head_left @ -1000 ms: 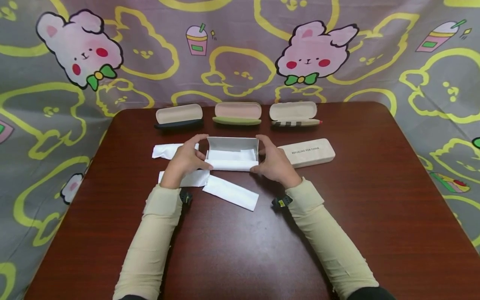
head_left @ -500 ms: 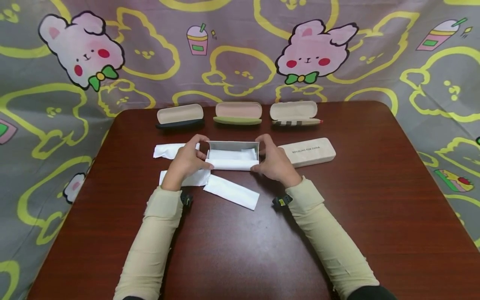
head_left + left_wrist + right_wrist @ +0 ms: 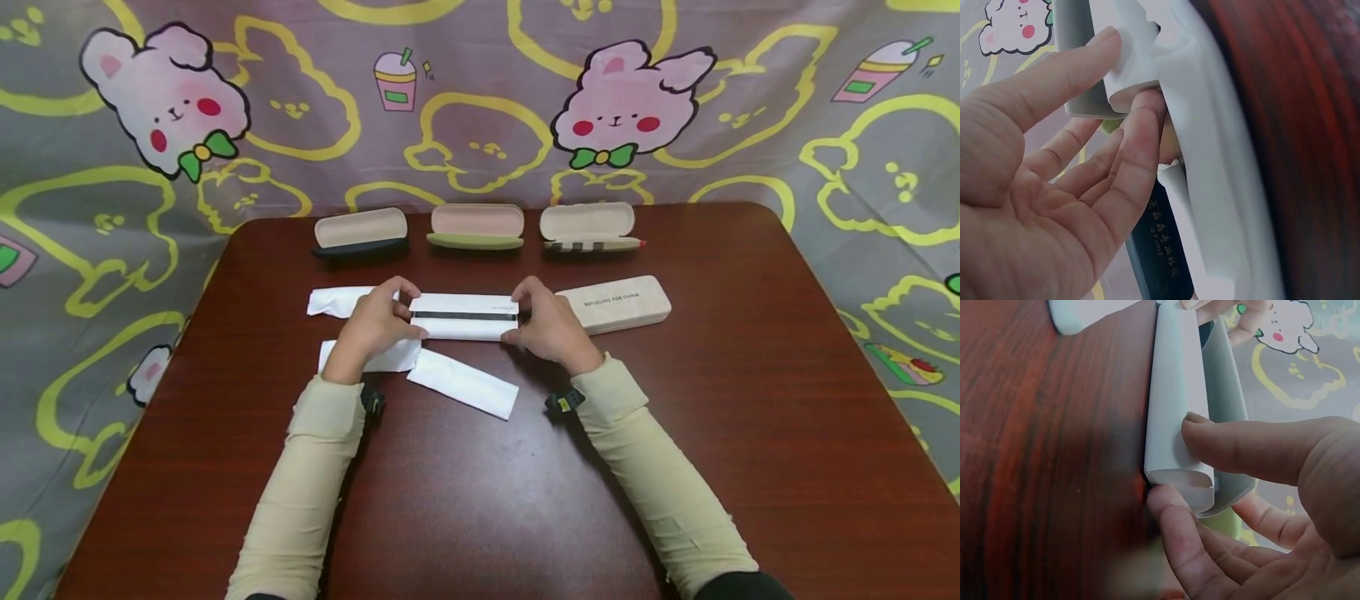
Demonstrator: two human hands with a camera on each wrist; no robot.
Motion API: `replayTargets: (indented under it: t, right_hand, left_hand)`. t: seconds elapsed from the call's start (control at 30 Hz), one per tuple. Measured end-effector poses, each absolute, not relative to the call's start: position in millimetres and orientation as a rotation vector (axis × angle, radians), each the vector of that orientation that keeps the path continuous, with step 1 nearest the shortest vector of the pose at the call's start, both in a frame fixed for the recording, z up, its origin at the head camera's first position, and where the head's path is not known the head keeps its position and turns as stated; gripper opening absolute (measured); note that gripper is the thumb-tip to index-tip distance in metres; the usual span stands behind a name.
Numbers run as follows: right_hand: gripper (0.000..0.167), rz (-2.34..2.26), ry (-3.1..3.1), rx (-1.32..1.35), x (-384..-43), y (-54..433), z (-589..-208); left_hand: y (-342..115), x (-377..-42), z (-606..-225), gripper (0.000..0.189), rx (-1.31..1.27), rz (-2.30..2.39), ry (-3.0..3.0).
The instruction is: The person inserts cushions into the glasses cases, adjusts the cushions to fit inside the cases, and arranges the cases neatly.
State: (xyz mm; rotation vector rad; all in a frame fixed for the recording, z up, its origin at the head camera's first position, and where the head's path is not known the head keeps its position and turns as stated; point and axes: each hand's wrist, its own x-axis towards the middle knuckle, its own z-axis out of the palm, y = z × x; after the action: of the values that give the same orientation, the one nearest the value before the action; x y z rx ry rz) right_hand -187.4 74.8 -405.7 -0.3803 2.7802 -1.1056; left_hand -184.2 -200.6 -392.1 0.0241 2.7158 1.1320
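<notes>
A white glasses case (image 3: 464, 330) lies in the middle of the table, its lid tilted down with a narrow dark gap left along the front. My left hand (image 3: 377, 322) holds its left end, thumb at the lower front and index finger at the lid. At the opposite end my right hand (image 3: 551, 325) grips it the same way. In the right wrist view the thumb presses the front of the white case (image 3: 1175, 412), with fingers curled below its end. The lid stands slightly apart from the base there. The case's inside is mostly hidden.
Behind stand three open glasses cases: dark (image 3: 360, 229), green (image 3: 476, 225) and checked (image 3: 587, 225). A closed beige case (image 3: 618, 304) lies by my right hand. White flat pouches (image 3: 462, 383) lie left and in front, one partly under my left wrist.
The white case's lid has swung down toward me, from wide open to nearly closed. My index fingers have come down with it; the case itself stays in place.
</notes>
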Motion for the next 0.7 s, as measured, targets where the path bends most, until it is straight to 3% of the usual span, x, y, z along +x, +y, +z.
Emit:
replayTargets:
  t: [0.27, 0.7]
  right_hand:
    - [0.050, -1.087, 2.788, -0.343, -187.9, 73.8, -406.7]
    - [0.055, -1.094, 2.758, -0.361, -183.1, 75.7, -403.6]
  left_hand:
    - [-201.4, -183.4, -391.1, 0.049, 0.036, 1.108, 2.716]
    - [-201.3, -180.8, -391.0, 0.053, 0.042, 1.089, 2.713]
